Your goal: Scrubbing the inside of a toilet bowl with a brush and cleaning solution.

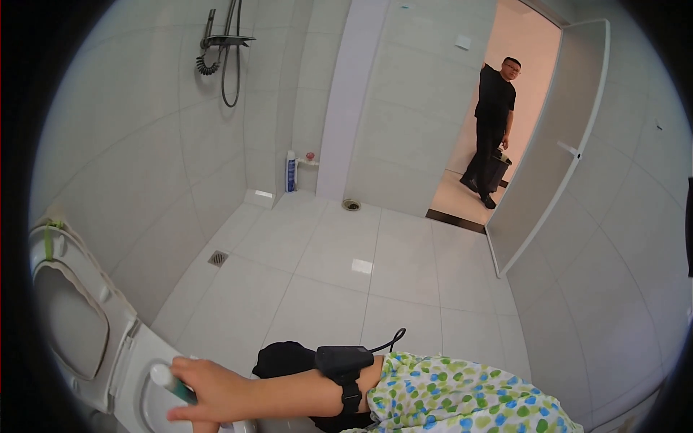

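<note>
My right hand (213,393) reaches across to the left over the white toilet (144,350). Its fingers are wrapped round a cylindrical thing with a white rounded end (162,375) and a green body. The rest of that thing is hidden by the hand, so I cannot tell if it is a bottle or a handle. The toilet's seat and lid (101,310) stand raised at the left. A sliver of skin at the lower edge, below the right hand, may be my left hand (205,427); its fingers do not show.
A person in black (494,101) stands in the doorway with a dark bin (498,172). The frosted door (556,144) is swung inward. A blue and white spray can (291,173) stands by a pipe. Floor drains (218,257) and a shower set (227,42) are farther off.
</note>
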Tool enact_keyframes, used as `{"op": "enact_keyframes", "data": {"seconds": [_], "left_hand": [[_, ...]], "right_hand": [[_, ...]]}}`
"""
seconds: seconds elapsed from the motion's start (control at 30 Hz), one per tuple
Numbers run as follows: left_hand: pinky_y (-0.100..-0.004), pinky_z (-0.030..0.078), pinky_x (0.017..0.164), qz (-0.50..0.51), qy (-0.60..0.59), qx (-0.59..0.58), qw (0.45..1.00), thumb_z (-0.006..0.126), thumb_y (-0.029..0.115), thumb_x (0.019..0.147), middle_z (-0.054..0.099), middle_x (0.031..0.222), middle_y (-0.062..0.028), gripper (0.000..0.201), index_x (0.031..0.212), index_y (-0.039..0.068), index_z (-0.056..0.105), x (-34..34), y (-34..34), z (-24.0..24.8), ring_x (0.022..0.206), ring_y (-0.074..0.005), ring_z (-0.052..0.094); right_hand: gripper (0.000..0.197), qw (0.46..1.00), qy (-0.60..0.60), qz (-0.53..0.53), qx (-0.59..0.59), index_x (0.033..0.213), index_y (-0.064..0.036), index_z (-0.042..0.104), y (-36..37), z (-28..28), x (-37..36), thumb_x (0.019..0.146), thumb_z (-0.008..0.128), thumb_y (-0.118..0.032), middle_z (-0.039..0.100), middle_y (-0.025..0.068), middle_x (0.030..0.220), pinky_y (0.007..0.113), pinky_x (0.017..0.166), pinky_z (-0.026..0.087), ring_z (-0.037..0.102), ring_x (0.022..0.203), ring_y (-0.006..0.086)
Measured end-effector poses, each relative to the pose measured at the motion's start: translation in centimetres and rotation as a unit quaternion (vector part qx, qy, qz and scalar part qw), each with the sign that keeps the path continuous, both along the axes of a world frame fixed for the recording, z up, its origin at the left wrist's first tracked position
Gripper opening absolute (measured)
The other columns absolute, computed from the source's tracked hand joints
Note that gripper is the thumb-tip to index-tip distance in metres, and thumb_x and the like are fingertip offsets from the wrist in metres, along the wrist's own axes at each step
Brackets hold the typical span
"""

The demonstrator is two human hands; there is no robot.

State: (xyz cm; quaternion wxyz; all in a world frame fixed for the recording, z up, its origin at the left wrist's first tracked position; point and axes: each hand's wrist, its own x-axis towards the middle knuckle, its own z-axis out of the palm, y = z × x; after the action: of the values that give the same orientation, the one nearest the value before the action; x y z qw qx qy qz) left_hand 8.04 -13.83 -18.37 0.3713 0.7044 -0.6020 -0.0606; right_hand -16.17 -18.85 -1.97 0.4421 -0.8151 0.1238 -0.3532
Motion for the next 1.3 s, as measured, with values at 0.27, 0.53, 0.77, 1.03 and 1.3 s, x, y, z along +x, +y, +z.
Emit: {"op": "enact_keyframes", "data": {"seconds": [0.27, 0.53, 0.77, 1.03, 1.3], "left_hand": [[-0.0364, 0.046, 0.063, -0.007, -0.004, 0.028, 1.0, 0.062, 0.008, 0.075, 0.06, 0.071, -0.014, 0.009, 0.077, 0.0, 0.059, -0.2, 0.9, -1.6, 0.071, -0.0278, 0.061], [-0.036, 0.046, 0.063, -0.01, -0.012, 0.053, 0.998, 0.062, 0.007, 0.074, 0.061, 0.071, -0.0141, 0.009, 0.078, 0.0, 0.059, -1.1, 2.2, -2.8, 0.071, -0.0277, 0.062], [-0.0357, 0.046, 0.062, -0.019, -0.023, 0.07, 0.997, 0.063, 0.007, 0.073, 0.061, 0.072, -0.0142, 0.009, 0.078, 0.0, 0.059, -1.3, 2.5, -3.6, 0.072, -0.0276, 0.062], [-0.0353, 0.046, 0.062, -0.024, -0.027, 0.105, 0.994, 0.063, 0.006, 0.072, 0.062, 0.072, -0.0143, 0.01, 0.079, 0.0, 0.06, -2.4, 3.6, -4.5, 0.072, -0.0275, 0.062], [-0.0371, 0.048, 0.069, -0.009, 0.061, 0.153, 0.986, 0.06, 0.003, 0.07, 0.064, 0.075, -0.0167, 0.015, 0.084, -0.002, 0.061, -4.5, 6.4, 0.5, 0.077, -0.0294, 0.065]], "right_hand": [[0.03, 0.997, -0.033, 0.002, -0.073, 0.081, -0.0035, 0.053, 2.6, -8.2, 5.6, 0.057, 0.071, -0.001, 0.052, 0.0157, 0.092, 0.042, 0.078, 0.042, 0.051, 0.089, 0.0359], [0.021, 0.987, 0.015, 0.133, 0.084, 0.083, -0.0014, 0.054, 0.1, -8.9, 7.6, 0.066, 0.065, -0.008, 0.058, 0.0176, 0.071, 0.042, 0.065, 0.046, 0.057, 0.072, 0.0381], [0.017, 0.959, 0.214, 0.185, -0.034, 0.077, -0.0007, 0.061, 1.6, -10.8, 4.7, 0.061, 0.065, -0.007, 0.063, 0.0194, 0.075, 0.039, 0.065, 0.049, 0.06, 0.074, 0.0379], [0.024, 0.996, 0.033, 0.083, 0.028, 0.081, 0.0012, 0.052, 1.4, -4.9, 1.5, 0.064, 0.068, -0.006, 0.06, 0.0197, 0.078, 0.045, 0.064, 0.046, 0.058, 0.072, 0.0391], [0.019, 0.993, 0.108, -0.003, -0.058, 0.088, -0.0025, 0.054, 3.2, -13.0, 5.2, 0.075, 0.063, -0.014, 0.06, 0.0159, 0.088, 0.04, 0.069, 0.048, 0.06, 0.08, 0.0359]]}}
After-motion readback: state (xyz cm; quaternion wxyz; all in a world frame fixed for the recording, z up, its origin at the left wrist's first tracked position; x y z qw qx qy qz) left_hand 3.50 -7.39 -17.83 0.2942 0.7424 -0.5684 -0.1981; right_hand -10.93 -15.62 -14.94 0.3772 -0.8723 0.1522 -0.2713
